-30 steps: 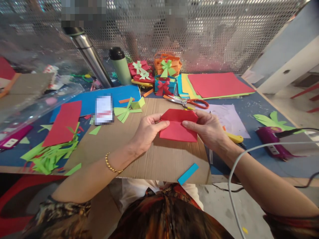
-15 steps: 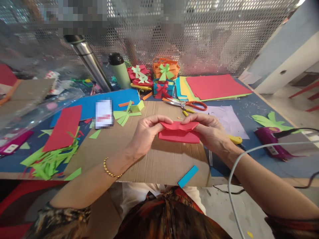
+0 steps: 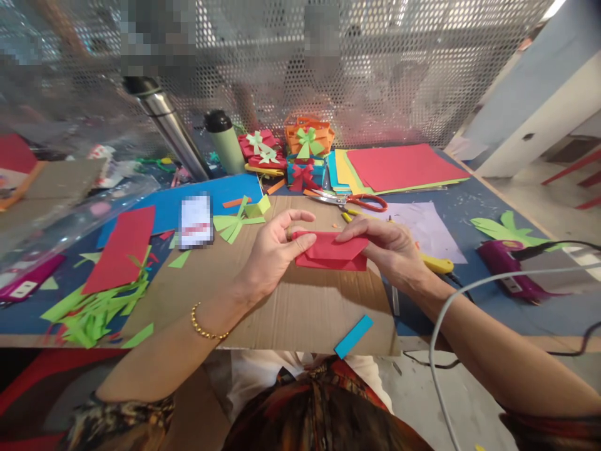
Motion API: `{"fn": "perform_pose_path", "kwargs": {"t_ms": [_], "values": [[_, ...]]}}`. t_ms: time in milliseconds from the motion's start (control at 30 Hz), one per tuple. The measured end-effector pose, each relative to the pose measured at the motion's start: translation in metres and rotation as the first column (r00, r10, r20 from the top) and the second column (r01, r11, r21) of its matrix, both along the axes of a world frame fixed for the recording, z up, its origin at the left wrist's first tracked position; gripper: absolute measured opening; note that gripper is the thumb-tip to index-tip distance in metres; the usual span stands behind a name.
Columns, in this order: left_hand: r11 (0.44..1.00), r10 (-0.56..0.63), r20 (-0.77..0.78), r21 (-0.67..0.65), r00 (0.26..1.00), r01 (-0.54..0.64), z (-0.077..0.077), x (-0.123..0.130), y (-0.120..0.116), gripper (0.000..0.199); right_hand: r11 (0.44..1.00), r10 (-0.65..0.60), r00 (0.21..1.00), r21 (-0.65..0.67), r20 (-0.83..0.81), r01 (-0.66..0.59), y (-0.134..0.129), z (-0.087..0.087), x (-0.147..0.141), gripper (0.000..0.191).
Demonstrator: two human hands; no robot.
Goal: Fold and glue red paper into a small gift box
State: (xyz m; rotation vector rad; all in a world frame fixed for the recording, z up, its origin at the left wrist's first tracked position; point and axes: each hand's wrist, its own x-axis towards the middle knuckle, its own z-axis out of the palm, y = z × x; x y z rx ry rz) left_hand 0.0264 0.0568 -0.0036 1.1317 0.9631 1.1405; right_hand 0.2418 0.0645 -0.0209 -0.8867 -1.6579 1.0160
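A folded piece of red paper (image 3: 331,254) is held between both hands above the brown cardboard sheet (image 3: 282,313). My left hand (image 3: 277,250) grips its left end, thumb lying on the front face and fingers behind. At the right end, my right hand (image 3: 392,247) pinches the paper between thumb and fingers, with the index finger along the top edge. The upper flap lies folded over the lower part. A short blue paper strip (image 3: 354,336) rests at the cardboard's front edge. Beyond the hands lie red-handled scissors (image 3: 366,202).
Green paper scraps (image 3: 94,313) and a red paper rectangle (image 3: 122,247) lie at left. Paper gift boxes (image 3: 307,166), a steel flask (image 3: 171,128) and a green bottle (image 3: 226,144) stand behind. Coloured sheets (image 3: 408,166) are stacked at back right. A white cable (image 3: 439,357) crosses my right forearm.
The upper flap of the red paper is now pressed down flatter over the lower part. My left thumb has moved onto its front face, and the fingers have lifted away from the top edge.
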Motion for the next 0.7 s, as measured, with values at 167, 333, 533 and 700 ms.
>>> {"fn": "perform_pose_path", "kwargs": {"t_ms": [167,333,533,700], "values": [[0.993,0.065,-0.074,0.108,0.995,-0.057,0.001,-0.005,0.004,0.044,0.975,0.069,0.988,-0.202,-0.135,-0.096,0.005,0.008,0.011,0.047],[0.969,0.093,-0.250,0.246,0.964,-0.030,-0.004,-0.004,-0.002,0.035,0.990,-0.020,1.000,-0.137,-0.009,0.019,0.006,0.013,0.012,0.029],[0.955,0.044,-0.358,0.288,0.933,0.066,-0.006,-0.001,-0.010,0.027,0.996,-0.009,0.945,0.083,0.327,-0.019,0.006,0.010,0.003,0.042],[0.982,-0.048,-0.270,0.161,0.962,0.095,-0.005,0.000,-0.009,0.035,0.981,-0.054,0.925,0.192,0.376,-0.020,0.007,0.009,0.006,0.040]]}}
